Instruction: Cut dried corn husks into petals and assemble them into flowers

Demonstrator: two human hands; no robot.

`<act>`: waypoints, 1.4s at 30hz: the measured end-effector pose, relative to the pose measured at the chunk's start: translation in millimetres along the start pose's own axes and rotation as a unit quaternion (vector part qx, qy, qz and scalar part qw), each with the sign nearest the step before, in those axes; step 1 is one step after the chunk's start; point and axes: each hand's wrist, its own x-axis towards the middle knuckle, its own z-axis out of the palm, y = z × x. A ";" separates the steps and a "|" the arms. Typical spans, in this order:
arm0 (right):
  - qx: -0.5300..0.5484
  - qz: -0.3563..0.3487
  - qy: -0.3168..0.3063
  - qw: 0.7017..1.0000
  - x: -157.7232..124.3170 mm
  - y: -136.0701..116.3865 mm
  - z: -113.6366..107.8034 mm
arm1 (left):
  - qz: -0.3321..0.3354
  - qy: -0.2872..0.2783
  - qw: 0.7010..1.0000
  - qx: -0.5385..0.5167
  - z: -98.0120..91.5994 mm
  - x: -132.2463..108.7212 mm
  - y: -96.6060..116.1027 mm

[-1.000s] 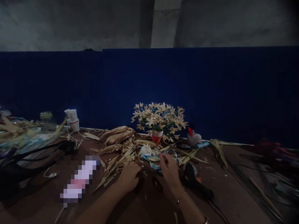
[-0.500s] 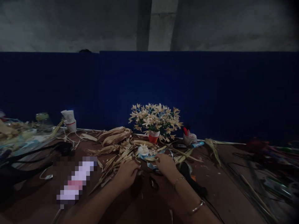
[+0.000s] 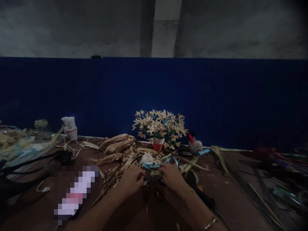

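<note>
My left hand [image 3: 133,179] is closed in a pinch above the table, beside dry corn husks [image 3: 116,171]. A small pale scrap shows at its fingertips, too dim to name. My right hand [image 3: 172,175] is curled, its fingertips bent down and partly hidden, close to a light blue ribbon [image 3: 152,166]. What it holds, if anything, does not show. Just beyond both hands lies a white flower-like piece [image 3: 147,158]. Behind it stands a red and white cup [image 3: 158,145] filled with cream husk flowers [image 3: 160,123].
A blurred-out phone [image 3: 76,195] lies at left, near a white cup [image 3: 71,131] and cords. At right are a black-handled tool [image 3: 198,189], a small container with red handles [image 3: 194,145], a loose husk [image 3: 219,157] and dark cables. A blue partition [image 3: 154,83] closes off the back.
The view has tilted up slightly. My right hand has come a little nearer to me, and the blue ribbon's loop shows more beyond it. My left hand stays pinched.
</note>
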 end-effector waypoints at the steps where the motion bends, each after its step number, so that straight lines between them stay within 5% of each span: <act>1: -0.002 0.005 0.003 1.000 -0.4 1.7 -1.1 | 0.001 -0.001 1.000 0.000 1.3 1.2 1.1; 8: -0.018 0.075 0.041 0.996 21.3 4.4 6.5 | 0.016 -0.017 0.999 0.033 9.0 11.3 17.4; 13: -0.014 0.081 0.059 0.995 36.3 -1.6 12.6 | 0.086 -0.043 0.993 0.072 26.9 21.1 27.1; 20: -0.004 0.102 0.102 0.990 32.1 10.1 -2.9 | 0.115 -0.095 0.976 0.158 48.7 43.5 31.5; 24: 0.014 0.106 0.107 0.988 24.9 14.9 -6.5 | 0.115 -0.072 0.978 0.156 46.8 45.2 32.2; 30: 0.033 0.107 0.099 0.989 20.3 4.0 0.6 | -0.034 0.081 0.983 0.163 7.5 62.3 7.5; 35: 0.046 0.113 0.143 0.982 17.1 -12.7 1.7 | -0.116 0.056 0.966 0.224 -14.5 95.3 -26.5; 42: 0.103 0.087 0.209 0.968 5.1 -25.7 4.5 | -0.155 0.033 0.968 0.193 -0.6 113.5 -37.8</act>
